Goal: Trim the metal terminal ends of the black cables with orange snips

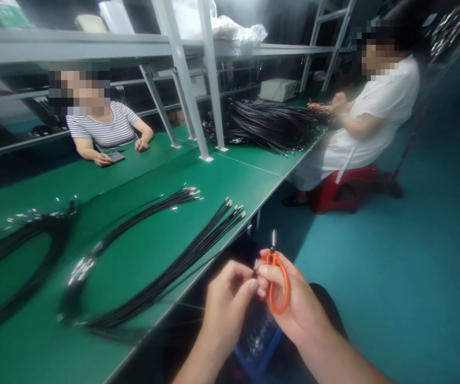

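My right hand [293,293] is wrapped round a pair of scissors with orange handles [284,304]; the short metal blades point up and away from me. Thumb and fingers of my left hand [230,298] pinch the end of a black cable [255,272], close beside the scissors. Fingertips of both hands meet at that end, so its detail is hidden. Left of my hands, a bundle of black cables [174,266] curves over the green table [134,250], with pale tips at its ends.
More black cables [49,234] lie at the left, and a large pile [269,122] is farther back. Grey shelf posts [190,101] rise from the table. A blue bin [261,346] stands below my hands. One person [110,125] sits opposite; another [381,112] sits on a red stool [345,186].
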`<state>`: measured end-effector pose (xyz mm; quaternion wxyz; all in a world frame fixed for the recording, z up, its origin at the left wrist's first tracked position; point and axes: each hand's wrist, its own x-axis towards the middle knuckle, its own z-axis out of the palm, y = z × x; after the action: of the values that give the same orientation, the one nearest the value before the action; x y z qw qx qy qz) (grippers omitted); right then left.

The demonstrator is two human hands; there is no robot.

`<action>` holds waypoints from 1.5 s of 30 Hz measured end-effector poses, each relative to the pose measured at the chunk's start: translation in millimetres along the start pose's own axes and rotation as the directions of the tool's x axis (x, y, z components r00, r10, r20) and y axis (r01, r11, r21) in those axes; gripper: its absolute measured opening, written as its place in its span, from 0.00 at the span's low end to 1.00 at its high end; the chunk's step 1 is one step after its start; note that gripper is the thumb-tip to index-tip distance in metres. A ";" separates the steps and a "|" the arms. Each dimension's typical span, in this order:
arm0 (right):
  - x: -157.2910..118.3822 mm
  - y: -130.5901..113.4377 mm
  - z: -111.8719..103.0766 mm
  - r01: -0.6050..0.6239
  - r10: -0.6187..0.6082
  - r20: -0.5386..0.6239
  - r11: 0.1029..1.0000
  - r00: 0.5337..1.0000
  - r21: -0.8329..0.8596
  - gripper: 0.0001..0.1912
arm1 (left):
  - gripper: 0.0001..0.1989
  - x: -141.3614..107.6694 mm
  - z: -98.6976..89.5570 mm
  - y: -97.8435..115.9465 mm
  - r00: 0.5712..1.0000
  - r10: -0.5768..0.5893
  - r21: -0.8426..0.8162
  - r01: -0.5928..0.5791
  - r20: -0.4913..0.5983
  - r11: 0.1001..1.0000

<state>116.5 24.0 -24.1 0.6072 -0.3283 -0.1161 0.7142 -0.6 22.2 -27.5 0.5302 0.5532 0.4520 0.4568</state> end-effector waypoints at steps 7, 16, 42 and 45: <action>-5.8 9.5 7.6 0.011 -0.011 0.002 1.000 1.000 -0.009 0.15 | 0.07 2.6 -0.6 9.3 0.997 -0.021 -0.148 0.010 -0.069 0.989; -1.4 6.6 1.3 -0.031 0.032 0.093 0.999 0.995 -0.016 0.13 | 0.04 6.7 -9.1 11.3 0.997 0.000 -0.328 0.027 0.082 0.944; 2.5 9.5 7.2 -0.052 0.046 0.074 0.995 0.996 0.085 0.12 | 0.04 9.0 -14.3 14.7 0.998 0.035 -0.108 -0.041 -0.058 0.993; 2.1 8.8 8.5 -0.061 0.054 0.072 0.994 0.996 0.095 0.12 | 0.06 9.4 -15.6 12.7 1.000 0.027 -0.142 -0.029 -0.013 0.989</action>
<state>104.3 25.9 -23.4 0.5972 -0.2766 -0.0930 0.7471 -14.1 33.8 -14.2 0.5594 0.5177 0.4133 0.4983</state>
